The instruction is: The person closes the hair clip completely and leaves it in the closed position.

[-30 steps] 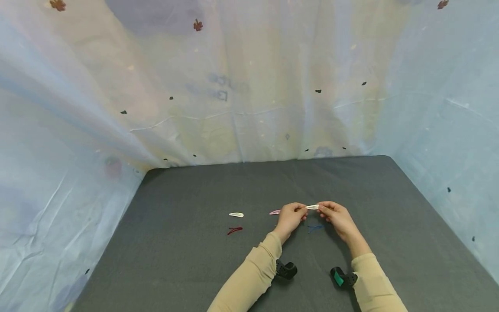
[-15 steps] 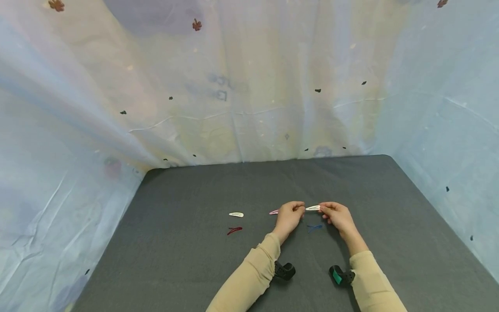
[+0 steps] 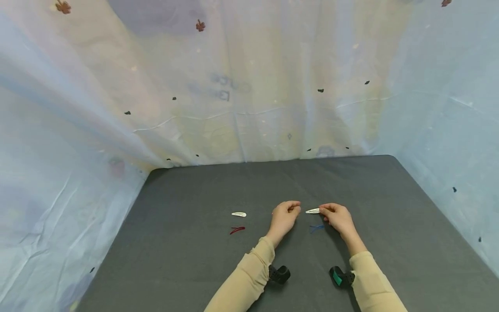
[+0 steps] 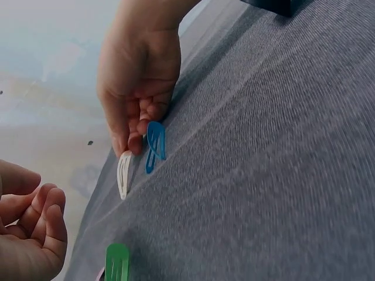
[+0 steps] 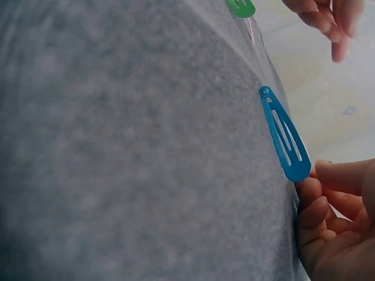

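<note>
My right hand (image 3: pixel 338 218) pinches the wide end of a white hair clip (image 3: pixel 312 211) low over the grey cloth. Just nearer than it lies a blue clip (image 3: pixel 316 227), spread apart; the right wrist view shows this blue clip (image 5: pixel 285 134) beside my right hand (image 5: pixel 340 216). My left hand (image 3: pixel 284 217) hovers left of the white clip, fingers loosely bent and holding nothing, as the left wrist view of that hand (image 4: pixel 29 225) shows. Below it is a green clip (image 4: pixel 117 262), with a bit of pink beside it.
On the left part of the grey table (image 3: pixel 175 260) lie another white clip (image 3: pixel 239 214) and a red clip (image 3: pixel 237 229), the red one spread apart. Patterned curtains (image 3: pixel 249 130) stand behind the table and at both sides.
My left hand has let go of the white clip and moved left, now covering the pink clip from the head view. My right hand has lowered the white clip slightly.
</note>
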Motion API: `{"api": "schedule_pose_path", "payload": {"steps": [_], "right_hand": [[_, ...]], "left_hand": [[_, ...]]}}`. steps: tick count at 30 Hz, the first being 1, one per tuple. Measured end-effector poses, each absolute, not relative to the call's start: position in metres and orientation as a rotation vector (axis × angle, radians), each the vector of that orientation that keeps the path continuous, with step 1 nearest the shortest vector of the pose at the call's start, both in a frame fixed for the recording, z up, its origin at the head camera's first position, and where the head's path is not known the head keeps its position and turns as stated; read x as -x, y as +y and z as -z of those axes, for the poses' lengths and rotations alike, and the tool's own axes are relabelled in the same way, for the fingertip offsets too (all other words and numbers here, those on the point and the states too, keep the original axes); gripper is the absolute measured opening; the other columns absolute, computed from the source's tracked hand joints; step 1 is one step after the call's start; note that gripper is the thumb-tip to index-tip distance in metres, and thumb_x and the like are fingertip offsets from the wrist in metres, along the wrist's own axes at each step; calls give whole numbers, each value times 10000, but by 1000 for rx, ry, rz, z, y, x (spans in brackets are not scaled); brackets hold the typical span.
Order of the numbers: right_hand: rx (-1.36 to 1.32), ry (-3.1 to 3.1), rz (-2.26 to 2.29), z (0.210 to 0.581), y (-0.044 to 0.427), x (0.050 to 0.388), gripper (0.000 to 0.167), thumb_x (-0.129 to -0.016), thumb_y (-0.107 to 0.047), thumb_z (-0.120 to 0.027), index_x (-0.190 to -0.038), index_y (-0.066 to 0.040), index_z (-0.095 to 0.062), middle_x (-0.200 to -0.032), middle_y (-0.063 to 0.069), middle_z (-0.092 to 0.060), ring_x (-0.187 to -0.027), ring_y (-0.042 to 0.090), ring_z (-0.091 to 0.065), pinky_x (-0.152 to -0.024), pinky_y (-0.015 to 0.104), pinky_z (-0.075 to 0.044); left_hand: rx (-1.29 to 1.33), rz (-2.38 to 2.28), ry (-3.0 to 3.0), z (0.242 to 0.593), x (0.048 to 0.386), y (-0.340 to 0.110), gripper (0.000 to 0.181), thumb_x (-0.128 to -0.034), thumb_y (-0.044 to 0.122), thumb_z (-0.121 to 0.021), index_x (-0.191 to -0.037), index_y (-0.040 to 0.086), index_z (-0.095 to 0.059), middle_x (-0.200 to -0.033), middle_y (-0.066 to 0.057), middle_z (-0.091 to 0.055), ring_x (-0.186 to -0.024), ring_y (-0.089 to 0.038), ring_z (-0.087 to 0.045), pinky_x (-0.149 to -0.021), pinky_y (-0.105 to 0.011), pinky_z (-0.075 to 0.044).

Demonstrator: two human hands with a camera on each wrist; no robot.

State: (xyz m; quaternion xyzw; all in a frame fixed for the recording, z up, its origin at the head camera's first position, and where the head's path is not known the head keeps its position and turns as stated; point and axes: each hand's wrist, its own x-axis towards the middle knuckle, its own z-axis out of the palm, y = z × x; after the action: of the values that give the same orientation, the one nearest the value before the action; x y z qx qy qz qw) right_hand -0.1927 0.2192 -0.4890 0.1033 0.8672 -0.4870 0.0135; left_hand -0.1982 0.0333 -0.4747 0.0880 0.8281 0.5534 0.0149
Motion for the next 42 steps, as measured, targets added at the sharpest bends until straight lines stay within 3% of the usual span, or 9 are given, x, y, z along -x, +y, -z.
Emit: {"api": "schedule_pose_path", "payload": {"steps": [12, 17, 22, 27, 34, 42], "right_hand": [[-234, 2738, 1497, 477, 216, 190, 349, -947, -253, -527, -1168, 7, -598, -1001, 178, -662, -740, 114, -564, -628, 249, -423], [-184, 2734, 1534, 465, 203, 188, 352, -949, -267, -525, -1173, -6, -598, -1030, 192, -652, -799, 204, -606, -651, 261, -444], [-97, 2734, 1551, 453, 180, 186, 340, -941, -277, -542, -1163, -29, -610, -1045, 190, -649, -870, 258, -621, -686, 255, -455], [30, 2716, 1581, 443, 148, 183, 293, -926, -259, -569, -1130, -58, -630, -1006, 177, -658, -826, 217, -601, -672, 268, -444], [254, 2638, 1618, 442, 94, 179, 198, -908, -215, -594, -1052, -95, -660, -949, 123, -681, -821, 291, -622, -626, 254, -454], [401, 2601, 1596, 458, 51, 179, 179, -882, -171, -623, -1002, -49, -675, -888, 65, -690, -687, 104, -567, -587, 233, -446]], "left_hand": [[-329, -1700, 2619, 472, 197, 9, 250, -910, 191, -582, -1102, 59, -674, -892, -38, -655, -743, -43, -562, -662, -174, -450], [-361, -1686, 2651, 467, 195, -5, 233, -904, 206, -595, -1070, 67, -680, -898, -43, -654, -759, -64, -561, -679, -180, -447], [-387, -1615, 2746, 459, 190, -25, 185, -892, 192, -614, -1011, 74, -693, -896, -47, -651, -762, -95, -555, -666, -191, -437], [-384, -1557, 2813, 454, 186, -50, 156, -878, 173, -629, -978, 77, -699, -881, -54, -643, -763, -116, -552, -665, -205, -430], [-300, -1483, 2855, 461, 180, -93, 142, -879, 195, -632, -960, 97, -697, -873, -57, -627, -730, -108, -535, -599, -213, -434], [-188, -1431, 2880, 475, 174, -132, 127, -845, 163, -667, -938, 80, -692, -870, -68, -617, -695, -99, -541, -586, -221, -430]]}}
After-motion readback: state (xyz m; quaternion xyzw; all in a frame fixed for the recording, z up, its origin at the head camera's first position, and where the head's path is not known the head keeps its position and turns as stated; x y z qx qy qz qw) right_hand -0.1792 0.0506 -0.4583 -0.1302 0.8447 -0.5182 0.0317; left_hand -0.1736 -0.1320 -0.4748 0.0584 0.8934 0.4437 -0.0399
